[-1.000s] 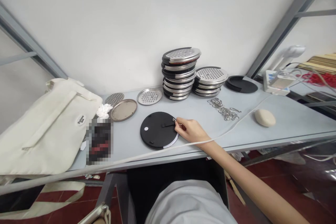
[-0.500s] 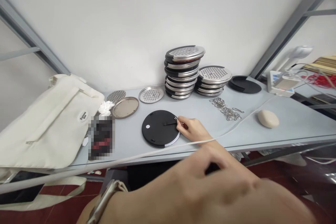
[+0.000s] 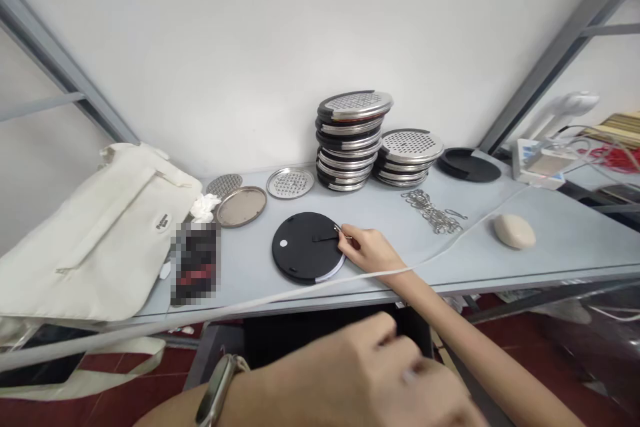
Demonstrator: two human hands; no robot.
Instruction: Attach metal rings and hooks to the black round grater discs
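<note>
A black round disc (image 3: pixel 307 247) lies flat on the grey table (image 3: pixel 550 260), with a white edge showing at its lower right. My right hand (image 3: pixel 367 248) rests at the disc's right rim, fingers pinched on a small metal clip at the end of a black tab. My left hand (image 3: pixel 370 373) is close to the camera at the bottom, blurred, fingers curled; a watch sits on its wrist. Whether it holds anything is unclear.
Two stacks of perforated metal discs (image 3: pixel 350 140) stand at the back by the wall, a black lid (image 3: pixel 469 165) beside them. Loose metal plates (image 3: pixel 241 206), a pile of metal clips (image 3: pixel 434 211), a beige oval lump (image 3: pixel 514 231), a cream bag (image 3: pixel 100 233) and a white cable (image 3: pixel 280 297) lie around.
My left hand rose into view close to the camera, then dropped lower. My right hand stays pinched at the disc's rim.
</note>
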